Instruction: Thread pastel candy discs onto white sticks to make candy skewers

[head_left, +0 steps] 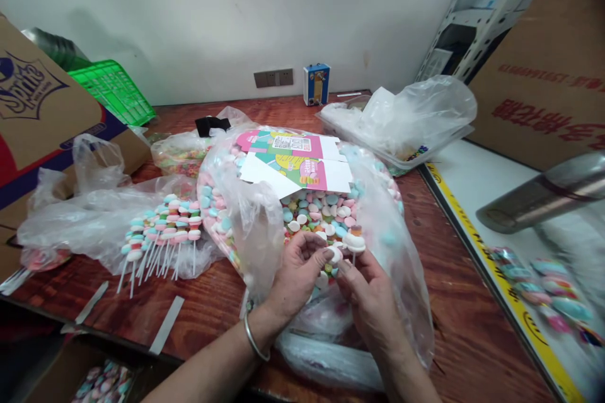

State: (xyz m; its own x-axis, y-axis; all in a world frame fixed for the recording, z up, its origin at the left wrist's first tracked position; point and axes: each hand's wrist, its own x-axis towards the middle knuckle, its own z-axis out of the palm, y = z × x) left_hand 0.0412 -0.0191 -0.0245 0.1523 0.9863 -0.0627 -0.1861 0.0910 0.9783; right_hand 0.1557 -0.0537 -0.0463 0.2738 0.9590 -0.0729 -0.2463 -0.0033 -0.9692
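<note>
Over a big open plastic bag of pastel candies, both of my hands are close together. My left hand [302, 264], with a silver bangle at the wrist, pinches a small white candy [334, 255] between thumb and fingers. My right hand [366, 286] holds a candy skewer [353, 242], with a white candy and an orange-brown piece on its white stick. The right thumb is beside the small white candy; whether it touches is unclear. Loose pink, blue and white candies [326, 208] lie just beyond my fingers. Finished-looking candy skewers [165, 227] are piled at the left on clear plastic.
Printed card boxes [297, 164], flattened, lie across the candy bag. Behind it stands a small blue device [316, 85]. A clear plastic tub [397, 132] is at the back right. A Sprite carton [51, 113] is left; a metal flask [543, 195] lies right.
</note>
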